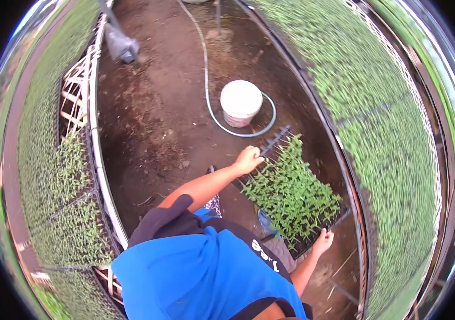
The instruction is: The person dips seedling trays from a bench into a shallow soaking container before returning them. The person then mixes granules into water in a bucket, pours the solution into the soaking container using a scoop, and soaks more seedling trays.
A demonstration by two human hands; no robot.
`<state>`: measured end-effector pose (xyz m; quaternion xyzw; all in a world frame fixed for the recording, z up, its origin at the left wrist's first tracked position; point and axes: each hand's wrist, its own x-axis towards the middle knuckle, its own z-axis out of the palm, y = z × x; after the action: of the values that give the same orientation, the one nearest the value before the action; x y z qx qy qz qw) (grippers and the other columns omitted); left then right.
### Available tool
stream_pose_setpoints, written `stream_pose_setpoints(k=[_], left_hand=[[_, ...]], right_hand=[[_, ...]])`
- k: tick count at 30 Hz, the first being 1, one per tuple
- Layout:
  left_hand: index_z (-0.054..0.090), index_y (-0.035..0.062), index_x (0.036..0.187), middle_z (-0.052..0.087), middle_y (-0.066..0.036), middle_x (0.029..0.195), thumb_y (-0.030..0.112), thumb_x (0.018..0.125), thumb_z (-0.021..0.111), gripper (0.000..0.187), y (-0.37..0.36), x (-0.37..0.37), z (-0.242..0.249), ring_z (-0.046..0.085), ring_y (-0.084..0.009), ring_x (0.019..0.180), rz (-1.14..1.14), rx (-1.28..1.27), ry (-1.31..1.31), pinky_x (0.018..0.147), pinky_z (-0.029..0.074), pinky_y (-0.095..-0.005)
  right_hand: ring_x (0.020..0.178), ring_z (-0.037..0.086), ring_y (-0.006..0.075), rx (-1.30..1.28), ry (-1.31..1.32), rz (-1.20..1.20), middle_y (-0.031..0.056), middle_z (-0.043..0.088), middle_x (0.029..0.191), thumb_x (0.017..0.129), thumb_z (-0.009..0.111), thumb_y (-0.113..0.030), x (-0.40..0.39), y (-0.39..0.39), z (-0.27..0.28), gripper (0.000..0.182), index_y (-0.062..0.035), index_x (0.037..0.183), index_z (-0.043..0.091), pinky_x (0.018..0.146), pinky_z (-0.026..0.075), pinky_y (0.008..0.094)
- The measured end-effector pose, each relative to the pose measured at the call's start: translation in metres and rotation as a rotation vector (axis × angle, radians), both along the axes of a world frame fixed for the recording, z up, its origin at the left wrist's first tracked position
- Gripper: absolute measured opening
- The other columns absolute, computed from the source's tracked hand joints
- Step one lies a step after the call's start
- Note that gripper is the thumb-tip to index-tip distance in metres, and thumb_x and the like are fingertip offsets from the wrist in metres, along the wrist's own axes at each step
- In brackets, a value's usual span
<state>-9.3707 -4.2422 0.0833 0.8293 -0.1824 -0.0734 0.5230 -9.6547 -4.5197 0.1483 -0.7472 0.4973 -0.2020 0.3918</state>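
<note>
A black seedling tray (277, 140) full of green leafy seedlings (291, 194) is held out in front of my body, at a slant. My left hand (249, 160) is closed on its far left edge, beside a strip of bare cells. On the near right side, my right hand (322, 242) grips the tray's rim, fingers partly hidden beneath it. The leaves cover most of the cells.
A white bucket (241, 101) stands on the dirt floor (158, 96), with a hose (205, 58) curling around it. Long beds of seedling trays line the left (73, 213) and right (382, 133). A dark grey wrapped object (121, 45) is at upper left.
</note>
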Motion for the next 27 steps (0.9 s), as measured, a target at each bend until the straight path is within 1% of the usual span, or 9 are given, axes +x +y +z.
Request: stream_pose_setpoints(k=[3, 4, 6, 8, 12, 14, 16, 21, 27], left_hand=[[0.045, 0.0018, 0.070, 0.047, -0.010, 0.078, 0.016, 0.069, 0.063, 0.024, 0.102, 0.062, -0.001, 0.047, -0.0216, 0.072, 0.283, -0.066, 0.045, 0.065, 0.040, -0.0313], [0.042, 0.0027, 0.066, 0.047, -0.012, 0.076, 0.017, 0.068, 0.063, 0.026, 0.136, 0.082, -0.006, 0.048, -0.0253, 0.072, 0.346, -0.092, -0.018, 0.065, 0.040, -0.0339], [0.043, 0.0019, 0.067, 0.048, -0.012, 0.078, 0.017, 0.069, 0.063, 0.025, 0.199, 0.118, -0.015, 0.048, -0.0252, 0.075, 0.531, -0.073, -0.011, 0.067, 0.040, -0.0328], [0.044, 0.0014, 0.068, 0.050, -0.012, 0.083, 0.015, 0.069, 0.064, 0.024, 0.263, 0.154, -0.003, 0.048, -0.0241, 0.079, 0.629, 0.065, -0.039, 0.070, 0.039, -0.0317], [0.044, 0.0010, 0.068, 0.050, -0.012, 0.094, 0.011, 0.070, 0.064, 0.022, 0.372, 0.212, 0.016, 0.048, -0.0219, 0.083, 0.922, -0.047, 0.021, 0.073, 0.039, -0.0298], [0.044, 0.0010, 0.069, 0.049, -0.011, 0.095, 0.010, 0.072, 0.063, 0.021, 0.413, 0.233, 0.027, 0.047, -0.0188, 0.082, 1.027, 0.004, -0.120, 0.073, 0.038, -0.0278], [0.043, 0.0012, 0.069, 0.047, -0.009, 0.096, 0.009, 0.073, 0.061, 0.020, 0.450, 0.267, 0.045, 0.045, -0.0150, 0.078, 1.140, -0.060, -0.102, 0.070, 0.037, -0.0259], [0.046, -0.0012, 0.079, 0.041, -0.003, 0.083, 0.009, 0.076, 0.058, 0.016, 0.541, 0.360, 0.029, 0.039, -0.0114, 0.068, 1.319, -0.136, -0.035, 0.065, 0.036, -0.0236], [0.035, 0.0049, 0.065, 0.046, -0.006, 0.089, 0.004, 0.075, 0.057, 0.024, 0.610, 0.483, 0.054, 0.040, -0.0141, 0.073, 1.505, -0.167, 0.026, 0.069, 0.034, -0.0259]], right_hand=[[0.087, 0.045, 0.0183, -0.009, -0.209, 0.282, 0.0057, 0.042, 0.069, 0.077, 0.056, -0.007, 0.138, 0.020, -0.045, 0.026, -0.0051, 0.062, 0.034, 0.079, 0.034, 0.0286], [0.088, 0.046, 0.0183, -0.092, -0.238, 0.397, 0.0072, 0.047, 0.076, 0.075, 0.056, -0.004, 0.183, 0.046, -0.043, 0.026, -0.0040, 0.062, 0.034, 0.079, 0.035, 0.0281], [0.089, 0.048, 0.0185, 0.046, -0.305, 0.424, 0.0104, 0.052, 0.086, 0.074, 0.058, -0.003, 0.283, 0.104, -0.040, 0.023, -0.0023, 0.063, 0.037, 0.079, 0.036, 0.0277], [0.088, 0.050, 0.0176, 0.006, -0.359, 0.627, 0.0124, 0.053, 0.094, 0.073, 0.060, -0.005, 0.376, 0.144, -0.064, 0.021, -0.0015, 0.066, 0.040, 0.077, 0.037, 0.0269], [0.088, 0.051, 0.0164, 0.114, -0.343, 0.851, 0.0125, 0.055, 0.093, 0.073, 0.060, -0.009, 0.542, 0.270, -0.022, 0.022, -0.0009, 0.065, 0.042, 0.075, 0.040, 0.0283], [0.086, 0.053, 0.0188, 0.097, -0.217, 1.031, 0.0135, 0.056, 0.090, 0.073, 0.060, -0.010, 0.611, 0.323, -0.006, 0.022, -0.0003, 0.064, 0.042, 0.074, 0.041, 0.0298], [0.082, 0.055, 0.0226, 0.045, -0.444, 1.068, 0.0155, 0.056, 0.088, 0.072, 0.060, -0.012, 0.687, 0.381, -0.011, 0.023, -0.0006, 0.063, 0.042, 0.071, 0.041, 0.0309], [0.085, 0.054, 0.0294, 0.144, -0.452, 1.288, 0.0184, 0.055, 0.094, 0.070, 0.060, -0.013, 0.852, 0.504, -0.015, 0.025, -0.0013, 0.062, 0.040, 0.071, 0.042, 0.0333], [0.088, 0.053, 0.0309, 0.183, -0.299, 1.468, 0.0152, 0.053, 0.101, 0.070, 0.059, -0.015, 1.039, 0.621, 0.006, 0.026, -0.0016, 0.063, 0.038, 0.072, 0.042, 0.0349]])
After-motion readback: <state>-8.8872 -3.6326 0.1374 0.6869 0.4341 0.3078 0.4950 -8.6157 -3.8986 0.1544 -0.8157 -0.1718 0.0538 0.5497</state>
